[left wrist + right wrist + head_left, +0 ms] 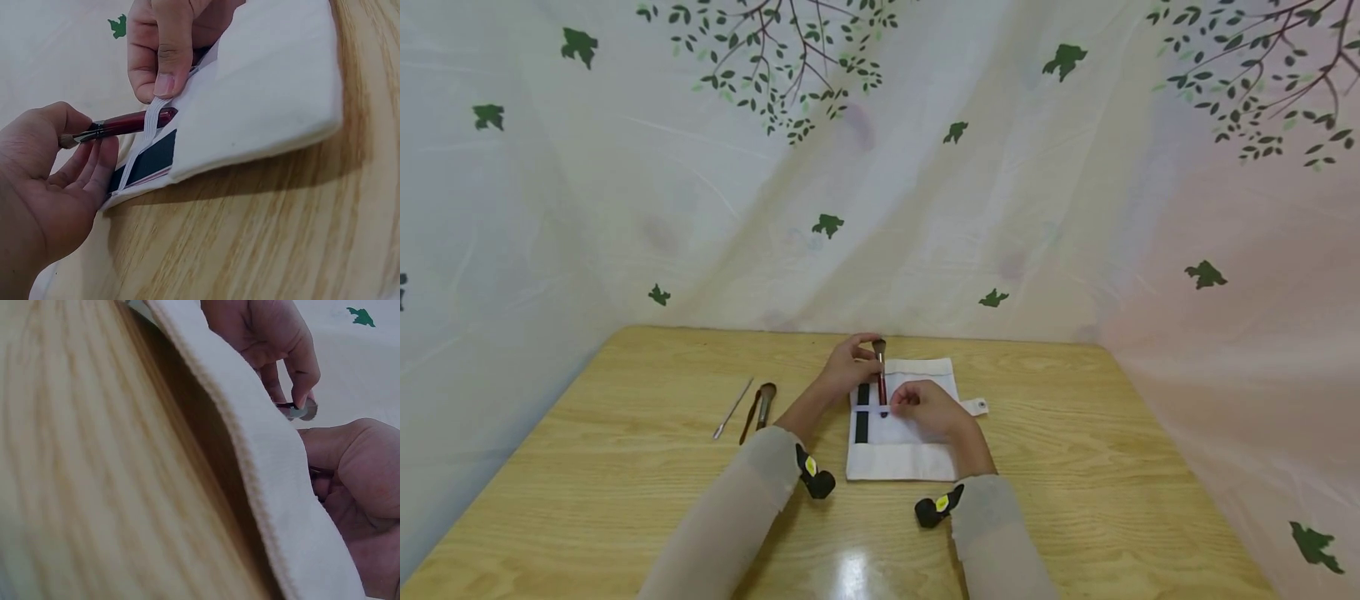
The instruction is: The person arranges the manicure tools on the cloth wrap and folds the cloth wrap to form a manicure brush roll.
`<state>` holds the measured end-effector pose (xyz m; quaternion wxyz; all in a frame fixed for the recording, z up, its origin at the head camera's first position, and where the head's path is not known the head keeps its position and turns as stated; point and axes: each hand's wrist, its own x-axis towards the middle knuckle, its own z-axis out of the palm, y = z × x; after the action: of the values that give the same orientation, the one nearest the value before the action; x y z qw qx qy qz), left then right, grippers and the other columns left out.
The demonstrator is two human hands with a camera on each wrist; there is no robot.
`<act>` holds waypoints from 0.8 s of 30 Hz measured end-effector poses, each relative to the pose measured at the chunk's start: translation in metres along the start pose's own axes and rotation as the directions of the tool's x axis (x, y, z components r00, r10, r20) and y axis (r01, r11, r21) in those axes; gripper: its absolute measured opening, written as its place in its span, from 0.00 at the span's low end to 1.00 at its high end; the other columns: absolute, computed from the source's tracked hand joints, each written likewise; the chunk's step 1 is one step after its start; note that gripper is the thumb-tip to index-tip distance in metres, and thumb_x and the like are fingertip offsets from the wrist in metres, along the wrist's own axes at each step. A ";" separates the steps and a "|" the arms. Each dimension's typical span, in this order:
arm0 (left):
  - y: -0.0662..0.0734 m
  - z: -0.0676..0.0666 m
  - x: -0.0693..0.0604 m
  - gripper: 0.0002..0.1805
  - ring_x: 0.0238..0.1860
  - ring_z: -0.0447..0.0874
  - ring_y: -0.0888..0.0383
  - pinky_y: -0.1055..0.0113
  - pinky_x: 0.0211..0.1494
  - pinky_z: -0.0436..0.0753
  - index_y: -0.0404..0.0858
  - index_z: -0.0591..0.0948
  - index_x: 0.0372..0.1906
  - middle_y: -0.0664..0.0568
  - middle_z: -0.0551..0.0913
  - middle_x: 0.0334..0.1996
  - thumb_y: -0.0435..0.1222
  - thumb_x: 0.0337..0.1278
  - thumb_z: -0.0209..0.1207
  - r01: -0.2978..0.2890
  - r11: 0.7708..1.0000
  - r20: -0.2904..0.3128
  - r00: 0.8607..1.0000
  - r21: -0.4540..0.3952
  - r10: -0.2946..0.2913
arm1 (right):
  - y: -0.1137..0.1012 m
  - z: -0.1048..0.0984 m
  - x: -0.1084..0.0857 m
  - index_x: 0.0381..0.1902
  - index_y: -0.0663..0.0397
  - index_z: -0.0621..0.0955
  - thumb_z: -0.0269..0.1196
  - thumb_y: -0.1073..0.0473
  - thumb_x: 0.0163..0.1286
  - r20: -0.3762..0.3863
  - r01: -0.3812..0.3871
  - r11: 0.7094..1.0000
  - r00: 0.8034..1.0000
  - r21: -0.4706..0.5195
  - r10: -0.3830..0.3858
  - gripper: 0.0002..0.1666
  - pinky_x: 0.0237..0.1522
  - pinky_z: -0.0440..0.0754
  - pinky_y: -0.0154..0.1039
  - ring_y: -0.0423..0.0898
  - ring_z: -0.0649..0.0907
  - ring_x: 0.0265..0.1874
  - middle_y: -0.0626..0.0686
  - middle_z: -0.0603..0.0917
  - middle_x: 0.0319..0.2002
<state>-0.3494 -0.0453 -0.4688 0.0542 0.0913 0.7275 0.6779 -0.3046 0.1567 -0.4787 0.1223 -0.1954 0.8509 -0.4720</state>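
Note:
A white fabric brush roll (902,462) lies unfolded on the wooden table. My left hand (848,367) pinches a makeup brush (882,387) near its bristle end, bristles pointing away from me. In the left wrist view the brush's dark red handle (128,123) passes under a white elastic band (150,125) of the roll. My right hand (928,407) pinches that band between thumb and finger, just right of the handle. A black item (862,427) sits under the band at the roll's left side. In the right wrist view the roll's edge (250,450) hides part of both hands.
Left of the roll lie a thin silvery stick (732,410), a slim brown tool (749,417) and another makeup brush (766,402), partly behind my left forearm. A snap strap (976,407) sticks out from the roll's right side. A leaf-patterned curtain (895,275) hangs behind the table.

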 end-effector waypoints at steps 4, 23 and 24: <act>-0.001 -0.001 0.001 0.30 0.34 0.85 0.54 0.64 0.40 0.87 0.34 0.74 0.68 0.38 0.80 0.44 0.23 0.60 0.64 0.025 0.999 0.033 0.999 0.046 -0.027 | 0.001 0.000 0.000 0.38 0.61 0.84 0.65 0.66 0.72 -0.003 -0.001 1.000 1.000 0.026 0.001 0.02 0.42 0.74 0.39 0.44 0.77 0.35 0.49 0.81 0.32; 0.005 -0.016 0.004 0.26 0.38 0.87 0.52 0.61 0.44 0.87 0.31 0.76 0.64 0.38 0.84 0.47 0.30 0.62 0.66 0.001 0.974 0.228 0.972 0.225 -0.053 | 0.001 0.000 -0.002 0.39 0.60 0.84 0.64 0.68 0.71 0.002 0.037 0.999 0.999 0.038 -0.037 0.02 0.39 0.73 0.37 0.44 0.76 0.33 0.49 0.80 0.31; 0.006 -0.016 0.004 0.25 0.39 0.87 0.52 0.61 0.44 0.87 0.31 0.76 0.64 0.38 0.84 0.47 0.30 0.63 0.66 -0.003 0.975 0.236 0.970 0.224 -0.051 | 0.002 0.000 -0.003 0.39 0.60 0.84 0.64 0.68 0.71 0.001 0.037 0.999 0.999 0.037 -0.037 0.02 0.39 0.73 0.37 0.43 0.76 0.33 0.48 0.80 0.31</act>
<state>-0.3562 -0.0593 -0.4617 0.1395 0.1693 0.7879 0.5754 -0.3027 0.1588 -0.4800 0.1178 -0.2090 0.8383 -0.4897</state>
